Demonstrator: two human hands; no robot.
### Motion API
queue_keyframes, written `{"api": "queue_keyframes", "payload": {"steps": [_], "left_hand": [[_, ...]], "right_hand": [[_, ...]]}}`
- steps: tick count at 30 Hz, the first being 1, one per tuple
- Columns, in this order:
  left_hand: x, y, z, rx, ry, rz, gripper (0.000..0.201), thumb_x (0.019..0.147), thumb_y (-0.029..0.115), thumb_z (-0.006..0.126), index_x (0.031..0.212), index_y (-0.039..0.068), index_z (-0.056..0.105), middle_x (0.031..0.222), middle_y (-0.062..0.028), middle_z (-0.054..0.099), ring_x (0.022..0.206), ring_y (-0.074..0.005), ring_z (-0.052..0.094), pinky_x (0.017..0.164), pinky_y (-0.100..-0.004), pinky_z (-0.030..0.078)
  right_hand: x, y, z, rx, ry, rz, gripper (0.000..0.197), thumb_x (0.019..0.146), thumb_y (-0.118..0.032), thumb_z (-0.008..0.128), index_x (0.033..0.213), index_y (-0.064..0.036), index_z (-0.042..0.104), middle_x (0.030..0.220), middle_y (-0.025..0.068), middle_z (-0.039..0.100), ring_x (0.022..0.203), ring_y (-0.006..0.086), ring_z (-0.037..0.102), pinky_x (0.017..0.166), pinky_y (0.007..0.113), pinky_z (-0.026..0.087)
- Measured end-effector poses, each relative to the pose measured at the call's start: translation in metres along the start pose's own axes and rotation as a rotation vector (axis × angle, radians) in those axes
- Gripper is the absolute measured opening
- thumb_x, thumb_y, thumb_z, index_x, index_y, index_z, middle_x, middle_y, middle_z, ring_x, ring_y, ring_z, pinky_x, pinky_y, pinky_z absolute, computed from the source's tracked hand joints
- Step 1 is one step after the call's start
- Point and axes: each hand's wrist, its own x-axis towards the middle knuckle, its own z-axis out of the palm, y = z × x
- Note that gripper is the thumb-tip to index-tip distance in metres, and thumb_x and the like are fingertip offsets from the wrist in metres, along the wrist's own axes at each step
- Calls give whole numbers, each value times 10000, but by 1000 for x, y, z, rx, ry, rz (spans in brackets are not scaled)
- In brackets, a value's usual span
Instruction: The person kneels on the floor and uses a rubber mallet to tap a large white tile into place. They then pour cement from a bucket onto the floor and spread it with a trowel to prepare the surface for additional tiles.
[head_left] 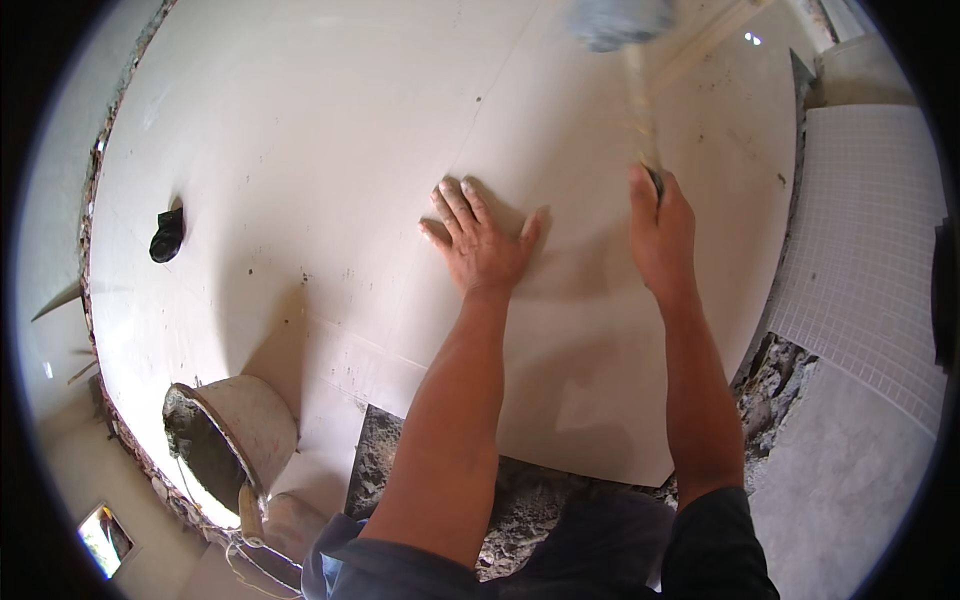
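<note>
Fingers [456,203] of your left hand [485,250] are spread slightly apart and flat on the large pale slab [340,130], thumb splayed well out to the right. Palm down, back of the hand facing the camera. Left forearm runs up from the lower edge, nearly straight, leaning right toward the wrist.

Right hand [664,235]: fingers wrapped around the handle [640,105] of the mallet, thumb side up front. Grip is near the lower end. Right forearm rises from a dark sleeve [715,535], tilted slightly left, hand over the right part of the slab.

Mallet head [622,22] is grey, at the top of the view, beyond and right of your left hand. It's motion-blurred and reaches the upper edge, so its outline is unclear. Can't tell if it touches the slab. Most of your right fingers are hidden behind the fist; your left palm is hidden too.

Rough mortar [540,495] shows along the slab's near edge, partly covered by your left arm and clothing. Bucket [262,415] sits lower left, interior dark. The container [300,520] below it is hard to make out.
</note>
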Motion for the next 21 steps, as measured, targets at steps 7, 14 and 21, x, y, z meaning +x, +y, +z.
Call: {"api": "queue_keyframes", "payload": {"steps": [7,14,21], "left_hand": [[2,-1,2,-21,40,29,1076,810,787,409,1507,8,153,1583,-176,100,1476,-305,13,1162,-560,18],[0,-6,12,-21,69,51,1072,821,801,341,1519,21,110,1587,-181,76,1477,-313,-1,1156,-566,2],[-21,-42,11,5,107,91,961,883,715,313,1519,23,110,1596,-146,77,1482,-266,11,1179,-497,4]], "right_hand": [[-57,48,-27,-171,-151,136,410,968,-369,507,870,28,523,714,265,586,671,461,580,579,505,422],[-231,85,-72,-304,-202,464,428,974,-364,497,981,61,552,700,229,592,669,427,599,614,490,435],[-263,130,-69,-272,-250,405,483,988,-397,474,1012,81,540,821,247,596,750,359,595,676,442,439]]}}
